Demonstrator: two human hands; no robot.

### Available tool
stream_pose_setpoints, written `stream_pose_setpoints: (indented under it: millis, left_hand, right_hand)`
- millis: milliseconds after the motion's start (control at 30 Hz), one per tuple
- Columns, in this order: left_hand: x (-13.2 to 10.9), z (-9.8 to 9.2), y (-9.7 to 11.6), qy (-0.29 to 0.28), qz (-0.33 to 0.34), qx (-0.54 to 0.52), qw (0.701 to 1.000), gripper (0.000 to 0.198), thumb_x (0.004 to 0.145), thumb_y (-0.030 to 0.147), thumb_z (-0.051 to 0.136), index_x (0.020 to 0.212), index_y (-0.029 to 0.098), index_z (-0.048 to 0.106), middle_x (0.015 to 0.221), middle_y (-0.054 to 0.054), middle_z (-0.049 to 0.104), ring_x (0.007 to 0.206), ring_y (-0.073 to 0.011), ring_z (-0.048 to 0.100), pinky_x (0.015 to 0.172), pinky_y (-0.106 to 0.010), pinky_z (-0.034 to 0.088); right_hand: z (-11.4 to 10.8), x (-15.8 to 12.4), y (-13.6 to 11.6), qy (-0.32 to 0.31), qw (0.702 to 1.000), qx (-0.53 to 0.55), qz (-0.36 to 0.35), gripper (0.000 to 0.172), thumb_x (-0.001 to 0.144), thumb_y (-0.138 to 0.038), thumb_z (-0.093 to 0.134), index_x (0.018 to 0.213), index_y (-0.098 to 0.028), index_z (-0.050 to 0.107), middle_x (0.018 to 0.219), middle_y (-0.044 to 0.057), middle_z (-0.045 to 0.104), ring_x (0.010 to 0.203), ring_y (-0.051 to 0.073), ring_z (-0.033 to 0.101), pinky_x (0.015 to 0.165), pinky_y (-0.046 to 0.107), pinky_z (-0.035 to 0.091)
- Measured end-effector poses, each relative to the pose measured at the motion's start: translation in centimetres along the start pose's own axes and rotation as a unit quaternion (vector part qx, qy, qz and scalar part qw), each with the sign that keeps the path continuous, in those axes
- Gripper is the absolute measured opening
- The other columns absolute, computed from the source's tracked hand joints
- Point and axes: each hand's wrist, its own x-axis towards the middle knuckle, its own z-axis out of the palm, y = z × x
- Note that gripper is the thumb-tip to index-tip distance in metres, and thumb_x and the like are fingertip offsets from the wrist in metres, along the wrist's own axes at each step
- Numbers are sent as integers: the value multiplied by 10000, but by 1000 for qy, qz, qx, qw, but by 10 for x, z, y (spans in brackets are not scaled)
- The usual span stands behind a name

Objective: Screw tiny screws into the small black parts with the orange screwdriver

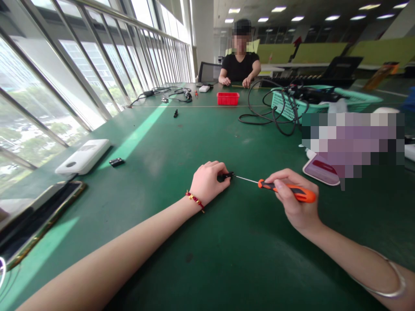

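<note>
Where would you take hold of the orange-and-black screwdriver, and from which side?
I'd take the screwdriver by its thick handle, coming from the right, where the right hand grips it. The handle's broad end points right, while the shaft is thin and runs left toward the small black part in the left hand, offering little to grip.

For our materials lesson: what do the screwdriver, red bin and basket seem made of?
Screwdriver: shaft likely metal, thin, silvery; handle probably smooth plastic, perhaps part rubber, orange and dark grey. Red bin: likely smooth moulded plastic, evenly coloured. Basket: probably matte plastic, teal, perforated.
</note>
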Motion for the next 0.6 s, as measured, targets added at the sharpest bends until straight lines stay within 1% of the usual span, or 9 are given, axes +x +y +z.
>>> stream_pose_setpoints:
  millis: [67,133,200,267,333,400,433,467,600]
  left_hand:
    - [0,0,0,4,-1,9,1000,75,727,261,566,715,195,601,808,-19,617,791,-178,554,701,-289,456]
    - [0,1,-1,5,-2,17,1000,95,732,272,569,743,198,628,858,-32,617,830,-190,549,743,-307,456]
    - [0,1,-1,0,-3,20,1000,116,739,274,569,778,201,650,887,-39,616,850,-198,542,769,-321,452]
    - [0,1,-1,-6,0,19,1000,134,750,269,563,811,207,665,898,-41,618,860,-201,537,778,-326,449]
    - [0,1,-2,-10,6,15,1000,147,761,265,554,831,211,672,898,-41,620,865,-201,534,783,-327,446]
    - [0,1,-2,-11,9,14,1000,153,771,265,547,837,210,674,891,-42,622,863,-200,533,784,-327,445]
    - [0,2,-2,-11,9,14,1000,154,773,265,546,839,207,673,890,-42,622,861,-199,533,783,-326,445]
    - [0,2,-3,-11,10,13,1000,153,774,261,545,842,205,671,892,-42,623,860,-197,534,784,-324,446]
    - [1,2,-3,-20,19,1,1000,140,768,225,549,849,200,660,884,-32,630,851,-187,540,786,-311,447]
  right_hand:
    - [-2,0,0,30,999,-15,-22,119,832,-266,516,774,-205,601,598,-26,572,434,78,469,448,216,374]
    - [-1,2,1,30,998,-47,-44,92,821,-257,538,852,-217,615,680,-11,599,516,99,525,515,230,414]
    - [2,7,3,-13,994,-93,-58,109,811,-258,556,892,-218,618,760,7,610,635,125,568,607,248,440]
    - [9,14,8,-70,988,-132,-46,130,825,-266,535,912,-207,611,816,24,602,708,139,575,676,265,447]
    - [17,22,14,-132,975,-177,-30,177,805,-283,560,961,-211,602,872,34,602,755,158,582,714,284,449]
    - [27,30,20,-187,965,-185,-21,185,784,-300,586,950,-219,598,950,36,618,828,178,591,739,289,449]
    - [32,33,22,-204,960,-191,-22,208,768,-309,602,957,-221,594,958,35,620,816,179,594,727,287,450]
    - [36,36,24,-206,956,-208,-26,220,762,-307,606,964,-220,591,941,36,620,793,180,592,715,289,447]
    - [44,40,30,-212,934,-282,-61,175,775,-282,580,938,-224,606,882,38,599,743,184,566,702,307,425]
